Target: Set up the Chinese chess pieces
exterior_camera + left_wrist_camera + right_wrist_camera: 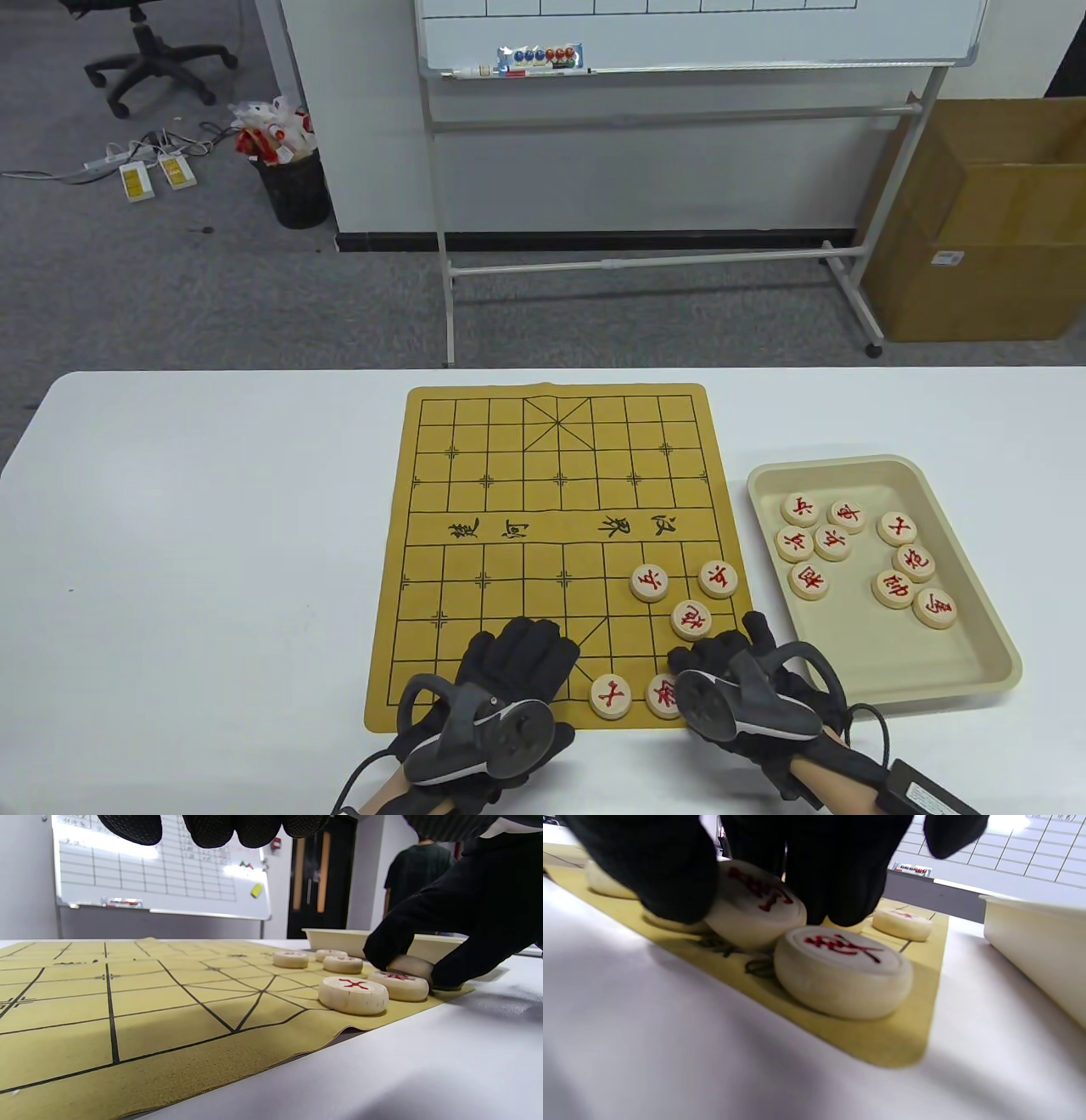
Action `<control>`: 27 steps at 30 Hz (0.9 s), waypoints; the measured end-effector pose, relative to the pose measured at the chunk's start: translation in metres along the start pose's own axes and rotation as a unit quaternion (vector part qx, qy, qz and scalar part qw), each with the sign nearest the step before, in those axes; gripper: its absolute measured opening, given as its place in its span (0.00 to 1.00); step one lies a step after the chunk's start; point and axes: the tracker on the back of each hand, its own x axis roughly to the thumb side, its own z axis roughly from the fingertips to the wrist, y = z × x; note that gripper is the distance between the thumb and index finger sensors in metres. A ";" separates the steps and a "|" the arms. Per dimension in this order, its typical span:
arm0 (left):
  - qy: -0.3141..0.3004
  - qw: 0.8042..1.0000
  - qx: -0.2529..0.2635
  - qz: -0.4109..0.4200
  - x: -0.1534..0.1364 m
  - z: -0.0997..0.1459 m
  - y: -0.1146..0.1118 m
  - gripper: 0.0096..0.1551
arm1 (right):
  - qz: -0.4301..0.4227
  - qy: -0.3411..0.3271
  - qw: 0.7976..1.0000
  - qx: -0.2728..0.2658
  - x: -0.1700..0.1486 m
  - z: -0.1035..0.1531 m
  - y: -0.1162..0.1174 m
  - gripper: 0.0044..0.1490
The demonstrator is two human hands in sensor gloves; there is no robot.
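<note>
The yellow board (509,475) lies mid-table. Three red-marked wooden pieces (691,619) lie on its near right part, and two more (611,695) on its near edge row. My right hand (717,666) is over the board's near right corner. In the right wrist view it pinches a tilted piece (755,904) between thumb and fingers, beside a flat piece (842,969) at the corner. The held piece also shows in the left wrist view (409,965). My left hand (513,658) rests on the board's near edge, holding nothing; its fingertips (212,830) hang free.
A beige tray (976,671) to the right of the board holds several more red pieces (831,542). Beyond the table's far edge stand a whiteboard frame (645,263) and a cardboard box (984,246).
</note>
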 end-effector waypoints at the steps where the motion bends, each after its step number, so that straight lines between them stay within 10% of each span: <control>1: 0.000 1.000 0.001 0.000 0.000 0.000 0.000 0.52 | -0.002 0.003 1.000 0.000 0.000 0.000 0.000 0.47; 27: 0.000 1.000 -0.001 0.000 0.000 -0.001 0.000 0.52 | 0.047 -0.010 0.999 0.020 0.005 -0.002 0.001 0.45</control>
